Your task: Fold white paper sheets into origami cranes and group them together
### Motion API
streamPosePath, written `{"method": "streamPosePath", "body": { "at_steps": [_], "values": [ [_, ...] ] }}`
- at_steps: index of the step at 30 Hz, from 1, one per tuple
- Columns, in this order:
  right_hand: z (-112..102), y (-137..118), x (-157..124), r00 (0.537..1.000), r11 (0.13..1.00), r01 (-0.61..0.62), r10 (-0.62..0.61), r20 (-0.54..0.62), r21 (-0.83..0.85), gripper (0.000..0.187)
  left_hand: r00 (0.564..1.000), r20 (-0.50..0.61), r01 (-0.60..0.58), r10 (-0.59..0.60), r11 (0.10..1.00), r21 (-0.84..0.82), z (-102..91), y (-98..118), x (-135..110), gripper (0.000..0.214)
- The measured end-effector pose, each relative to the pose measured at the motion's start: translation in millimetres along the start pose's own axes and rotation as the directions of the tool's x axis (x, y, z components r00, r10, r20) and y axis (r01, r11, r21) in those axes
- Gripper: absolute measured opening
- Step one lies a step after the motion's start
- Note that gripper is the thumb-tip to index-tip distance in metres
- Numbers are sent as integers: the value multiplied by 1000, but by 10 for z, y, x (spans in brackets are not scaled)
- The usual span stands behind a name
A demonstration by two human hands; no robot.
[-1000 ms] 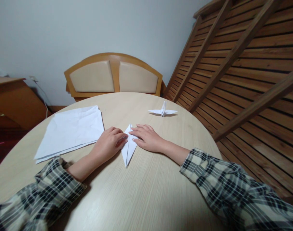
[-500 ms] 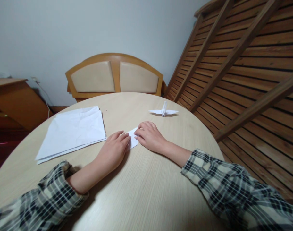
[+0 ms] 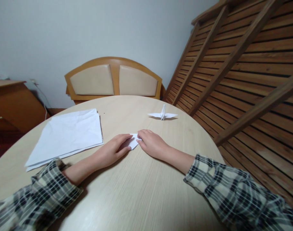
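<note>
Head view: at left on a pale round table [image 3: 141, 195], a stack of white sheets [image 3: 64, 136] lies flat, just beside the left hand [image 3: 115, 148] and apart from it. That hand reaches in with thumb and fingertips parted narrowly over the left end of a small folded paper [image 3: 134, 141]; whether it grips or only presses cannot be told. The paper lies between the two hands, its visible part running crosswise and slanting slightly away toward the right; its ends are covered, so its full long axis is uncertain. Neither hand is nearer, as both touch it, and that seems the relation that matters most. The right hand [image 3: 153, 144] meets the opposite end, thumb and fingertips close together, apparently pinching the edge. Beyond the right hand, well apart, a white paper bird [image 3: 163, 115] stands with its wings spread.
</note>
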State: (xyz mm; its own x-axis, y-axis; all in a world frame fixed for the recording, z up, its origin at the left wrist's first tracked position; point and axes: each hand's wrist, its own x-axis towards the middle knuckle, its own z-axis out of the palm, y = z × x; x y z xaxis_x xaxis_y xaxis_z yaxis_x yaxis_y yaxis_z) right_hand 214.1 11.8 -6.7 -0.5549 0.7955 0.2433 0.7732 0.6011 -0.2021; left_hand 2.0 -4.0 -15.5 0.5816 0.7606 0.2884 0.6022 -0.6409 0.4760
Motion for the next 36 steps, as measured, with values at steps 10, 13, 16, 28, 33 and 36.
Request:
{"method": "streamPosePath", "body": {
  "at_steps": [10, 13, 16, 28, 33, 36],
  "values": [
    [-39, -38, -63, 999, 999, -2, 3, 40, -34, 17, 997, -35, 66, -63, 993, 94, -52, -62, -46, 21],
    [-34, -19, -88, 999, 999, 43, -43, -15, -19, 18, 1000, -10, 18, -17, 997, 71, -75, -104, -45, 18],
    [-39, -39, -106, 977, 985, 172, -174, -124, -29, 21, 1000, -16, 5, -4, 997, 74, -82, -129, -47, 17],
    [-12, -32, -67, 976, 974, 209, -202, -81, 86, 14, 998, 14, -62, 61, 996, 64, -97, -121, -55, 15],
    [9, -17, -35, 980, 971, 191, -180, -87, 144, 12, 994, 35, -106, 104, 993, 52, -68, -79, -82, 14],
    [21, -12, -23, 980, 962, 189, -172, -102, 197, 10, 997, 22, -80, 79, 995, 57, -54, -84, -96, 18]
  ]
}}
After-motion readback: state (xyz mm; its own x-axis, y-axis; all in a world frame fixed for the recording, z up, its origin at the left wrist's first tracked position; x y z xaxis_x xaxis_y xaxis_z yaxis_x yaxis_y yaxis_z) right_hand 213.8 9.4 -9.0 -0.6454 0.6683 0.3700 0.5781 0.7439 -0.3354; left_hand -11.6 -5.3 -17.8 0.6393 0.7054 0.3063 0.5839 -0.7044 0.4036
